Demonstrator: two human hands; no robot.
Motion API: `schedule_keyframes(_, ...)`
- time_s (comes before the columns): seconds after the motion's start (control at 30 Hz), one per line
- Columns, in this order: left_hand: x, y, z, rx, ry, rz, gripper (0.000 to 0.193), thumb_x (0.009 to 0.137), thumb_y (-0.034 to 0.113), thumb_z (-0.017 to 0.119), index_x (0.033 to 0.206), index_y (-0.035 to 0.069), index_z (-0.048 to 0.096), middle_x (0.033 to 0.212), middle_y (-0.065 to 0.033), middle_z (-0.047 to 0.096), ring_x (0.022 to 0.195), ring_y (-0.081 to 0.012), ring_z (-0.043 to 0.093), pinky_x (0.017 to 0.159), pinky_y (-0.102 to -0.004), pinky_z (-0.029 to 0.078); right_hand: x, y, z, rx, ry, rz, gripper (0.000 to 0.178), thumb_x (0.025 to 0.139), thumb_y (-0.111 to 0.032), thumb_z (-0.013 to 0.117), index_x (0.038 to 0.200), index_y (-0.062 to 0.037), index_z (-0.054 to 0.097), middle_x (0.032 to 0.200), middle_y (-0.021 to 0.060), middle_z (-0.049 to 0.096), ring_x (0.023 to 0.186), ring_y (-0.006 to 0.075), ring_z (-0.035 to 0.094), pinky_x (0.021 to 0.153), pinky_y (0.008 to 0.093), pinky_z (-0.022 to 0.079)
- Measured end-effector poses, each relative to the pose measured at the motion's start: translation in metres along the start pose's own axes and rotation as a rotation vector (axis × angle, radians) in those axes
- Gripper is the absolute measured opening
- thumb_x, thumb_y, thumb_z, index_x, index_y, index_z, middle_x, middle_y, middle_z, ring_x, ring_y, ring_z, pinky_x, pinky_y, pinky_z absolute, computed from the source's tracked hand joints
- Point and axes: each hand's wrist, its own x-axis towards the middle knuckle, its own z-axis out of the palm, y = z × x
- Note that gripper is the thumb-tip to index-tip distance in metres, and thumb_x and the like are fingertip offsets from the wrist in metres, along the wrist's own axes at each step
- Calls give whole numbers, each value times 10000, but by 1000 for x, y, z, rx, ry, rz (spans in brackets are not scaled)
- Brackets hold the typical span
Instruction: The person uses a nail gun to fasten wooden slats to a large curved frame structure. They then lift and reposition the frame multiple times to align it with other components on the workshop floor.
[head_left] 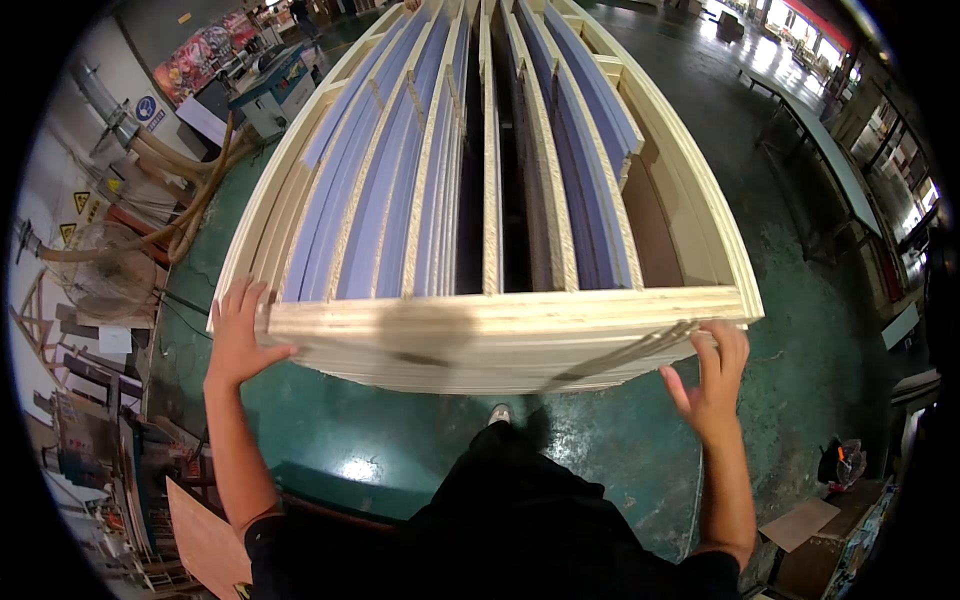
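A large pale wooden frame [500, 312] spans the middle, with upright boards inside running away from me. Several boards show rough chipboard edges, and lavender-blue panels [385, 215] stand between them. My left hand [238, 335] lies against the near left corner, fingers stretched upward and thumb out along the end board. At the near right corner, my right hand [715, 385] touches the end board with bent, parted fingertips, its thumb held apart. Neither hand wraps around the frame. What looks like part of another person's hand [412, 4] shows at the far end.
The floor [400, 440] is green and glossy. On the left stand a round fan [105, 265], thick brown hoses [195, 195] and a machine [275, 95]. A long bench [820, 140] runs along the right. A plywood sheet [205, 535] leans at lower left.
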Motion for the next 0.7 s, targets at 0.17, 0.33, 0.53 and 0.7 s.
schedule_keyframes(0.17,-7,134,34,-424,288,218,413,822,217,813,1169,51,663,1294,-161,647,1203,-383,598,1065,-490,436,-181,8,10,281,-80,432,326,809,-131,796,1063,-10,632,1075,174,640,1013,378,608,921,457,480)
schedule_keyframes(0.33,-72,324,167,-1059,-110,639,229,902,9,679,1116,70,626,1081,-163,664,1049,-388,625,918,-486,498,-474,6,90,766,-227,1152,140,924,-73,708,885,-21,584,770,60,625,715,164,620,669,315,495)
schedule_keyframes(0.53,-190,481,241,-1125,-777,660,214,1031,237,549,993,46,636,1003,-184,671,980,-408,643,861,-485,505,-723,-87,42,639,-707,1848,184,942,-154,635,797,-42,623,664,83,616,637,211,612,572,378,458)
schedule_keyframes(0.7,-200,530,310,-997,-959,775,266,1013,308,555,982,56,638,901,-219,656,878,-432,641,791,-517,497,-849,-138,-3,465,-788,1733,224,897,-279,680,820,-68,686,723,96,672,692,259,656,640,427,506)
